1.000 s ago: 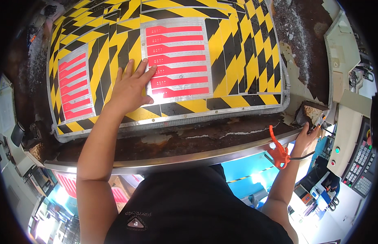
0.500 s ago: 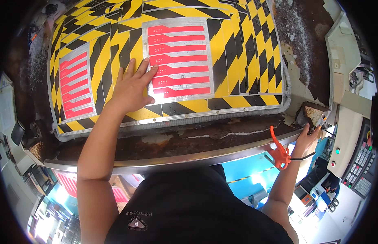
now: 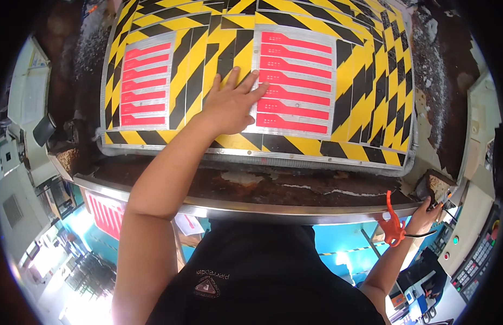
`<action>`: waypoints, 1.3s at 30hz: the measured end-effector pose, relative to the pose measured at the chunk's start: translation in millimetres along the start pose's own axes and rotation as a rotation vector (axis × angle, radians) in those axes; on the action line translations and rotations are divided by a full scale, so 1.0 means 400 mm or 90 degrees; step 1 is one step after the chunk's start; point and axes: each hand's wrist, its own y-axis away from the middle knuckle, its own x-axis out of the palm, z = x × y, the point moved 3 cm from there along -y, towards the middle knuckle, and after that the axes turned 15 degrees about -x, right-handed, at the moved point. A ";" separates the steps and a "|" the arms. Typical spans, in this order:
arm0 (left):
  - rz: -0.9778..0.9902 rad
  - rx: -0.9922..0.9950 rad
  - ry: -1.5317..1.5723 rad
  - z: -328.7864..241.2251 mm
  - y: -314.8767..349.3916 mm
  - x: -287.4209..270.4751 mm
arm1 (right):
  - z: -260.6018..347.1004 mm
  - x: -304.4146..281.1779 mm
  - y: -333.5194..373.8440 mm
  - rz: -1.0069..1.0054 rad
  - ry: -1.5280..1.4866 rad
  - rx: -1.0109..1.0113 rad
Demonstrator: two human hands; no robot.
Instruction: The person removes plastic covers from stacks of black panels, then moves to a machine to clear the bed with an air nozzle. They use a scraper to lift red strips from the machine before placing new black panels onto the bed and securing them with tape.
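My left hand (image 3: 230, 106) lies flat with its fingers spread on a board covered in yellow and black striped tape (image 3: 219, 40). Its fingertips reach the left edge of a metal plate (image 3: 336, 81) bearing several red strips (image 3: 296, 79). To its left, a second plate (image 3: 172, 49) carries similar red strips (image 3: 147, 69). At the right front corner of the machine, my right hand (image 3: 423, 218) has its fingers bent around something small beside a worn block (image 3: 439, 186); what it grips is not clear. An orange blow gun (image 3: 391, 227) with a black nozzle hangs in front of my right forearm.
A metal front rail (image 3: 262, 213) runs between my body and the stained brown bed (image 3: 208, 181). White residue lies along both sides of the board. A control panel with keys (image 3: 473, 271) stands at the right. Below the rail at left is a red-striped sheet (image 3: 105, 212).
The whole view has shifted, so the board, plates and rail appear farther right. My left hand stays on the same spot by the plate's edge, and my right hand stays at the corner.
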 end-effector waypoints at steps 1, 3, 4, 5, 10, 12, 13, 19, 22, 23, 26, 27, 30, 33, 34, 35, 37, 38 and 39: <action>0.001 0.001 -0.001 0.004 0.000 0.001 | 0.006 0.001 0.001 0.001 -0.004 -0.003; 0.003 0.002 -0.002 0.003 -0.002 0.002 | -0.010 -0.001 -0.001 0.001 0.016 -0.010; 0.006 0.003 -0.004 0.002 -0.003 0.003 | -0.018 0.000 -0.001 0.000 0.016 -0.012; 0.005 0.002 -0.004 0.001 -0.002 0.000 | -0.021 0.002 0.000 0.002 0.030 -0.013; 0.003 0.006 -0.012 0.003 -0.001 -0.002 | -0.024 0.006 -0.001 -0.013 0.022 -0.031; 0.005 0.005 -0.013 0.004 -0.001 -0.002 | -0.014 0.006 -0.001 -0.031 0.011 -0.037; 0.007 0.005 -0.014 0.004 -0.001 -0.002 | -0.010 0.006 -0.001 -0.031 0.010 -0.037; 0.008 0.010 -0.012 0.001 -0.003 -0.003 | -0.030 0.009 -0.003 -0.043 0.009 -0.058; 0.006 0.011 -0.011 0.000 -0.004 -0.004 | -0.042 0.014 -0.003 -0.051 0.019 -0.072; 0.006 0.010 -0.012 0.002 -0.004 -0.003 | -0.041 0.016 -0.002 -0.047 0.016 -0.070; -0.001 0.010 -0.010 0.004 -0.004 -0.003 | -0.038 0.019 -0.002 -0.040 0.009 -0.056; 0.003 0.009 -0.010 0.004 -0.003 -0.003 | -0.038 0.020 -0.002 -0.036 0.004 -0.046; 0.009 0.007 -0.007 0.002 0.000 -0.006 | -0.041 0.019 0.003 -0.019 -0.013 -0.014; 0.015 0.007 -0.008 0.003 0.000 -0.008 | -0.038 0.016 0.001 -0.018 -0.012 -0.011; 0.018 0.008 -0.011 0.003 0.001 -0.008 | -0.037 0.013 0.000 -0.021 -0.013 -0.013; 0.015 0.006 -0.009 0.005 0.001 -0.011 | -0.031 0.012 0.000 0.000 0.009 -0.008; 0.029 0.018 -0.013 0.006 0.003 -0.014 | -0.017 0.011 0.000 0.019 0.028 -0.005; 0.027 0.015 -0.012 0.007 0.002 -0.016 | -0.020 0.014 0.000 0.045 0.026 0.016; 0.028 0.015 -0.014 0.008 0.001 -0.014 | -0.024 0.018 -0.001 0.073 0.024 0.038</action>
